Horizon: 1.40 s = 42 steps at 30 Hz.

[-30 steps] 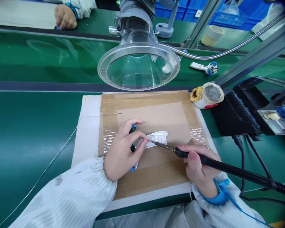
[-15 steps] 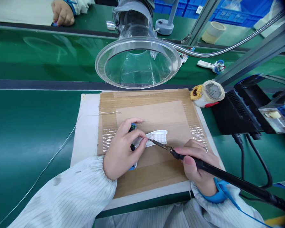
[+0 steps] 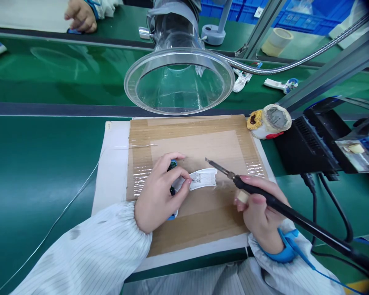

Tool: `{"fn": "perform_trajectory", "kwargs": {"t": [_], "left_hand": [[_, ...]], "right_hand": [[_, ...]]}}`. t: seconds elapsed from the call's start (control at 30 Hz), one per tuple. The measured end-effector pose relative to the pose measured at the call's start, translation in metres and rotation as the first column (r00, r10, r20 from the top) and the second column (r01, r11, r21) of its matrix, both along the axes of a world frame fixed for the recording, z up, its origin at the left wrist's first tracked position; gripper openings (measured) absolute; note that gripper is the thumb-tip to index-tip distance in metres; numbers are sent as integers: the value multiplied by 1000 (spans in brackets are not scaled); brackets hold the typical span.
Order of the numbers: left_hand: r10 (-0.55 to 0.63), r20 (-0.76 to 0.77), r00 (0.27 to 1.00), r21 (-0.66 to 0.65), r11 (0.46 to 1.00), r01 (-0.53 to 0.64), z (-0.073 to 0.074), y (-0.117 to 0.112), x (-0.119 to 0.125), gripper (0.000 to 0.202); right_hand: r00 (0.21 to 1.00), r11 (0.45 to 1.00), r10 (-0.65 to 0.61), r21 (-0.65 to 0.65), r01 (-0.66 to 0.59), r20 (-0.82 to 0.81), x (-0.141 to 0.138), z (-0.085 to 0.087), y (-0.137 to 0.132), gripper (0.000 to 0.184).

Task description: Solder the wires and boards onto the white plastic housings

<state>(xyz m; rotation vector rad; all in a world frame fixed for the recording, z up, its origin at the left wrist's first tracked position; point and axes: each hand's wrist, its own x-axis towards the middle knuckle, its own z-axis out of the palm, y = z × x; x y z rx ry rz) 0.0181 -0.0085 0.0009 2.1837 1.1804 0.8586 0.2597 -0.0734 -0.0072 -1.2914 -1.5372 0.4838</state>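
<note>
My left hand (image 3: 160, 192) lies over a white plastic housing (image 3: 204, 179) with dark green and blue parts, which sits on the cardboard. Its thumb and forefinger are pinched together at the near end of the housing's handle; what is between them is too small to make out. In my right hand (image 3: 263, 209) is a soldering iron (image 3: 255, 190), its tip raised clear of the housing, up and right of the pinch. A small beige block (image 3: 242, 196) shows by the curled fingers beneath the iron.
Solder wire (image 3: 141, 146) reaches onto the taped cardboard (image 3: 187, 125) from the left. A clear fume hood (image 3: 178, 82) hangs above. A black soldering station (image 3: 307, 143) and a decorated round pot (image 3: 272, 121) stand right. Behind, white parts (image 3: 278, 85) lie on a green belt; a co-worker's hand (image 3: 81, 16) is beyond.
The soldering iron's tip has lifted off the pinch, up and right, and the beige block has come into view. Parts on the belt have shifted right. My left hand stays put.
</note>
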Motion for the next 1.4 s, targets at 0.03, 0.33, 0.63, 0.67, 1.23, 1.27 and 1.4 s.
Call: {"fn": "perform_trajectory", "kwargs": {"t": [0.03, 0.33, 0.63, 0.67, 1.23, 1.27, 1.4], "left_hand": [[0, -3, 1000, -1, 1000, 0, 0, 0, 0, 17], [-7, -19, 1000, 19, 1000, 7, 1, 0, -2, 17], [-122, -134, 983, 150, 979, 142, 10, 10, -11, 17], [-111, -105, 988, 151, 980, 126, 10, 10, -9, 16], [-52, -13, 999, 10, 999, 52, 4, 8, -6, 17], [-52, -12, 999, 9, 999, 52, 4, 8, -6, 17], [-47, -12, 999, 9, 999, 48, 3, 8, -5, 17]], "right_hand": [[999, 999, 37, -39, -38, -15, -2, 1, 1, 24], [950, 980, 200, -26, -199, 239, -16, -9, 24, 49], [937, 976, 213, -28, -214, 277, -14, -11, 25, 51], [935, 975, 217, -20, -220, 281, -15, -11, 25, 52], [999, 993, 39, 107, -39, -2, -4, -2, 3, 18], [999, 994, 48, 97, -48, 7, -4, -1, 3, 18], [997, 996, 66, 63, -69, 48, -5, 1, 4, 17]]}}
